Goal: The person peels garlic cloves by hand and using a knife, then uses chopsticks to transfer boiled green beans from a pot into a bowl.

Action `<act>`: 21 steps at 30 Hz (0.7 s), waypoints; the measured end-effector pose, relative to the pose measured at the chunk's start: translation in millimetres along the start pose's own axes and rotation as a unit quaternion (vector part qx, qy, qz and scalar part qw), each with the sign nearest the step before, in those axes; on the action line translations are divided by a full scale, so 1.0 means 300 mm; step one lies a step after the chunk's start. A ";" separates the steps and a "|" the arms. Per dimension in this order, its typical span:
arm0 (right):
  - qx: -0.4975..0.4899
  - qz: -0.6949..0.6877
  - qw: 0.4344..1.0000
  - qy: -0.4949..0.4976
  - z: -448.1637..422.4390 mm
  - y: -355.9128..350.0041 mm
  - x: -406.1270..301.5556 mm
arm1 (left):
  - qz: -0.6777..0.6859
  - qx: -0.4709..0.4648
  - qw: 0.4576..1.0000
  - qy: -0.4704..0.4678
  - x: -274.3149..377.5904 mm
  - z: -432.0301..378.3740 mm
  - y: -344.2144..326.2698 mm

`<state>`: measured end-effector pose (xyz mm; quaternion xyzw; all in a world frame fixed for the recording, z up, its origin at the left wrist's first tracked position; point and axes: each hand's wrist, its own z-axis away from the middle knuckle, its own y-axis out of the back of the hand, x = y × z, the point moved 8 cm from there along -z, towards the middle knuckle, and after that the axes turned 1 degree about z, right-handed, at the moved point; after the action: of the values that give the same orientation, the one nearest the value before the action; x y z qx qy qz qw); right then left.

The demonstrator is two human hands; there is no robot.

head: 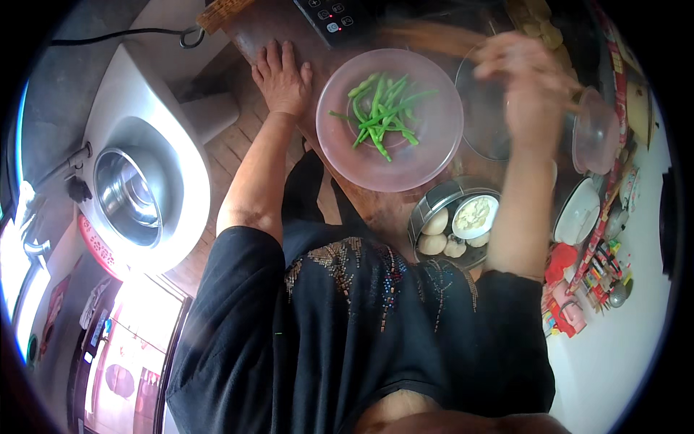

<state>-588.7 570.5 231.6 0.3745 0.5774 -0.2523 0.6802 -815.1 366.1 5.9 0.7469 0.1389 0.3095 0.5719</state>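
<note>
My left hand (pixel 282 78) rests flat on the wooden table's edge, fingers spread, with nothing in it. At the upper right my right hand (pixel 518 68), blurred by motion, is closed around a long wooden utensil (pixel 434 39), whose far end reaches left over a dark area beside the induction cooker's control panel (pixel 336 19). What lies under that end is too dark and blurred to tell. Between my hands stands a translucent pinkish plastic bowl (pixel 390 176) with several green beans (pixel 382 111) in it. A round clear lid (pixel 482 119) lies to its right, partly behind my right arm.
A metal pot or steamer (pixel 415 228) near me holds pale round foods and a small white bowl (pixel 490 203) of chopped pieces. At right stand a clear plastic container (pixel 596 130) and a white bowl (pixel 577 211). A steel basin (pixel 130 198) sits in the white sink at left.
</note>
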 end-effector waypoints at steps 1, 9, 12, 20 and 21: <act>-0.031 0.024 0.999 -0.011 0.050 -0.085 0.026 | 0.002 0.002 1.000 -0.003 0.002 -0.007 -0.001; -0.086 0.134 0.987 -0.025 0.135 -0.236 0.182 | 0.036 -0.011 0.999 -0.010 0.033 -0.022 -0.014; -0.079 0.177 0.981 0.019 0.112 -0.198 0.216 | 0.040 -0.003 0.999 -0.017 0.051 -0.023 0.011; 0.020 -0.149 0.987 -0.057 0.125 0.129 0.105 | 0.003 -0.027 1.000 -0.001 0.044 -0.026 -0.005; 0.042 -0.163 0.985 -0.027 0.095 0.179 0.049 | 0.003 -0.025 1.000 -0.001 0.043 -0.027 -0.005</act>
<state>-527.1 580.7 230.4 0.2972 0.6008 -0.3938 0.6290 -809.9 380.2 9.8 0.7331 0.1286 0.3136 0.5897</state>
